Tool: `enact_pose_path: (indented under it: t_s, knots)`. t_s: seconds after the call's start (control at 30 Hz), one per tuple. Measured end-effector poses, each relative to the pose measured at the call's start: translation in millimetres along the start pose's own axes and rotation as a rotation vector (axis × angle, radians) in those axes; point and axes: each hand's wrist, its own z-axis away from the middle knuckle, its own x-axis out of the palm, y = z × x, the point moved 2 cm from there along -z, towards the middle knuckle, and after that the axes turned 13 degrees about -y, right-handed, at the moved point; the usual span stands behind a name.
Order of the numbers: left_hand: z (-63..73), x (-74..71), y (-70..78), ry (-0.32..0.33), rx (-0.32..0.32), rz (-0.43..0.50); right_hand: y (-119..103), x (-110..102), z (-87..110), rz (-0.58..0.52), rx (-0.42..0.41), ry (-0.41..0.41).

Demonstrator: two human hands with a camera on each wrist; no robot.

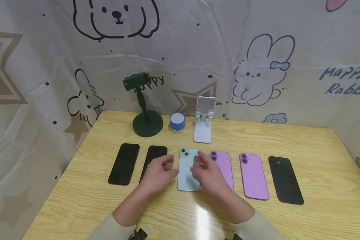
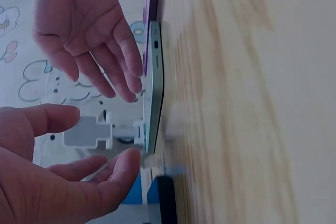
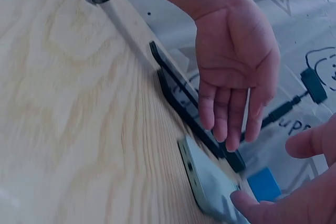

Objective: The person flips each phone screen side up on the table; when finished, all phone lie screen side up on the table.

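Note:
A pale mint phone (image 1: 186,175) lies back up on the wooden table, its camera lenses at the top left corner. My left hand (image 1: 157,173) hovers at its left side, fingers loosely bent and holding nothing; it partly covers a black phone (image 1: 156,152). On the other side is my right hand (image 1: 212,174), also holding nothing, its fingers over the mint phone's right edge and its back hiding part of a purple phone (image 1: 226,168). In the left wrist view, a gap shows between the left fingertips (image 2: 128,163) and the mint phone (image 2: 154,87).
Another black phone (image 1: 124,164) lies at the far left. To the right are a second purple phone (image 1: 254,178) and a dark phone (image 1: 286,181). Behind the row stand a dark green phone stand (image 1: 148,124), a blue-and-white cylinder (image 1: 177,123) and a white folding stand (image 1: 202,131).

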Motion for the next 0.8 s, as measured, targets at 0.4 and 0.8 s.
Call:
enact_pose_path:
  t_s: [0.4, 0.8]
  knots:
    - [-15.4, 18.1, 1.6, 0.012, -0.120, 0.176, 2, -16, 8.0, 0.027, -0.007, 0.013]
    - [-20.7, 24.1, -0.4, 0.112, -0.141, 0.181, 2, -9, -2.6, 0.044, 0.023, 0.083]
